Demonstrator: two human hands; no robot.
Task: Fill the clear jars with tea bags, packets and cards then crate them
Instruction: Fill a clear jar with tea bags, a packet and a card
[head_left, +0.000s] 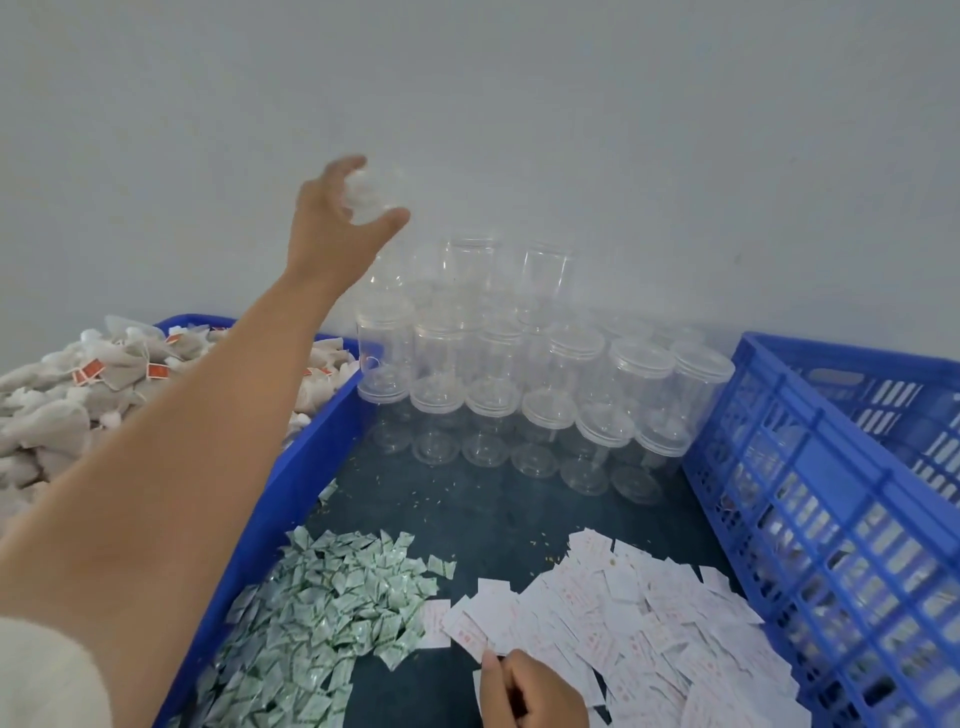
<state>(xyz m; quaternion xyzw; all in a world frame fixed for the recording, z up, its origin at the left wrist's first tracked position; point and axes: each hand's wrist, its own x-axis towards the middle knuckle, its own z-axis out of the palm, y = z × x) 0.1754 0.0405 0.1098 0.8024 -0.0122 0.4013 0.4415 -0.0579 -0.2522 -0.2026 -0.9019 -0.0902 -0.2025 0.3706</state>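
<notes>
My left hand (337, 223) is stretched up and forward, its fingers and thumb curled round a clear jar (366, 195) held above the stack of clear jars (519, 374) against the wall. My right hand (524, 691) sits at the bottom edge, pinching a white card (470, 631) at the near side of the heap of white cards (649, 618). A pile of green-and-white packets (322, 618) lies left of the cards. Grey tea bags (57, 410) with red tags fill a blue tub (311, 457) at the left.
A blue slatted crate (831, 519) stands along the right side, with jars dimly visible through its wall. The dark table top (493, 509) carries scattered crumbs between the jars and the piles. A plain grey wall rises behind.
</notes>
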